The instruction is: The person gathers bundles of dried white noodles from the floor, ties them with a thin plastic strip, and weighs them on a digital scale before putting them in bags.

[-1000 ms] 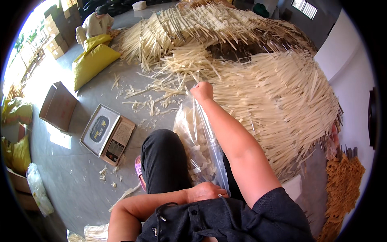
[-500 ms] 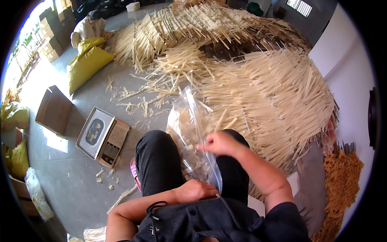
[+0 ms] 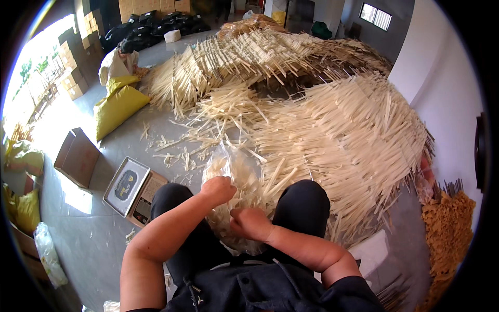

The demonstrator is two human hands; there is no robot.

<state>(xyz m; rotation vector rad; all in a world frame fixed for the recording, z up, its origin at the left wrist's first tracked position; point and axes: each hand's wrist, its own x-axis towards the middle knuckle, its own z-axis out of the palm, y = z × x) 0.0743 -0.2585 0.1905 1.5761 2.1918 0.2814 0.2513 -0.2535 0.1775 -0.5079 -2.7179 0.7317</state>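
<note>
A clear plastic bag (image 3: 245, 182) with pale flat pieces inside stands between my knees. My left hand (image 3: 218, 191) is closed on its left side, near the upper part. Lower down and to the right, my right hand (image 3: 251, 223) is curled against the bag and appears to grip its plastic; those fingertips are turned away from view. Both forearms reach inward over my thighs. Just beyond the bag begins a wide pile of long pale strips (image 3: 343, 130), spread across the floor.
A scale (image 3: 126, 182) sits left of my knee, with an open cardboard box (image 3: 77, 158) beyond it. Farther off, a person (image 3: 118, 65) crouches by a yellow sack (image 3: 120, 109). Orange-brown bundles (image 3: 448, 229) stand by the right wall.
My left hand has risen from my lap to the bag's left side. My right hand has moved down and left. The bag has shifted left, and the view has tilted up.
</note>
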